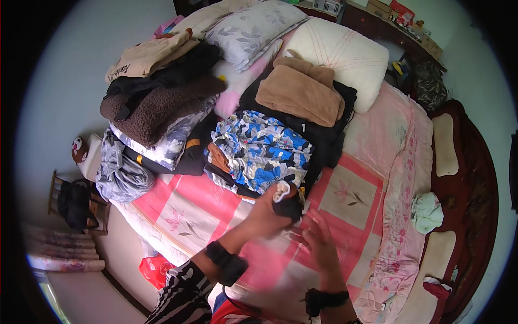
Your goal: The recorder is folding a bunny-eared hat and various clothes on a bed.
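Observation:
My left hand [265, 216] grips a small rolled bundle of black cloth [288, 208], with a bit of white fabric showing at its top; it may be socks. Just to its right, my right hand [319, 239] has its fingers apart; whether the fingertips touch the bundle is unclear. Beyond the bundle lies a folded blue, grey and black patterned garment [263, 150], on top of other folded clothes. Under both hands spreads a pink and cream checked bed mat [234, 210] with flower prints.
Folded clothes are stacked at left, topped by a beige garment [145, 56]. Grey cloth [121, 170] lies near the bed's left edge. A brown plush item [299, 93] rests on black clothing. Pillows [259, 28] lie behind. A dark wooden headboard [469, 194] borders the right.

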The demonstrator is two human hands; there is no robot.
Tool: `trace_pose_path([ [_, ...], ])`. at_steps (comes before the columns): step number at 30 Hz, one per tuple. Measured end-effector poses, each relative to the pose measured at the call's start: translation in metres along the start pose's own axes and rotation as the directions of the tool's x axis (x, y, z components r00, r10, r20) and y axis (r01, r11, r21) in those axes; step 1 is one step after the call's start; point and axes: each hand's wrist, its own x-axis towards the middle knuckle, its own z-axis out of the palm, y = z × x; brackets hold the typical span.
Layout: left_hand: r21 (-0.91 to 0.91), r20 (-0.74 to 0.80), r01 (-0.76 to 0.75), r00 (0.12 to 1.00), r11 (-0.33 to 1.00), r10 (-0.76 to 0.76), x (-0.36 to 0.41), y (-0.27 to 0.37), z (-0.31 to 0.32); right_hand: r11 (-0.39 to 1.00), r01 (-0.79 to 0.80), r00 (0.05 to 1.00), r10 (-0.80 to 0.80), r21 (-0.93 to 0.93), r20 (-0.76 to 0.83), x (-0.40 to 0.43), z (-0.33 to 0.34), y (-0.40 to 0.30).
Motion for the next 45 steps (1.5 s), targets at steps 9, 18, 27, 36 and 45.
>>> trace_pose_path([
  [9,0.667,-0.640,0.276,0.689,0.692,0.341,0.143,-0.014,-0.214,0.934,-0.183,0.941,0.076,-0.307,-0.330,-0.098,-0.048,-0.012],
  [18,0.512,-0.055,-0.114,0.985,0.852,0.165,0.058,-0.098,-0.060,0.879,-0.378,0.569,-0.027,-0.291,-0.822,-0.238,-0.126,-0.024],
  [27,0.360,0.535,0.112,0.789,0.926,-0.303,-0.097,-0.084,0.102,0.972,-0.143,0.504,-0.092,-0.188,-0.859,-0.319,-0.239,-0.048],
  [36,0.116,0.610,0.409,0.690,0.905,-0.390,-0.193,-0.041,0.202,0.536,-0.677,0.014,-0.676,-0.504,-0.737,-0.383,-0.547,-0.191],
  [45,0.203,0.445,0.577,0.665,0.791,-0.599,-0.232,-0.004,0.281,0.306,-0.794,0.426,-0.337,-0.525,-0.840,-0.364,-0.672,-0.333],
])
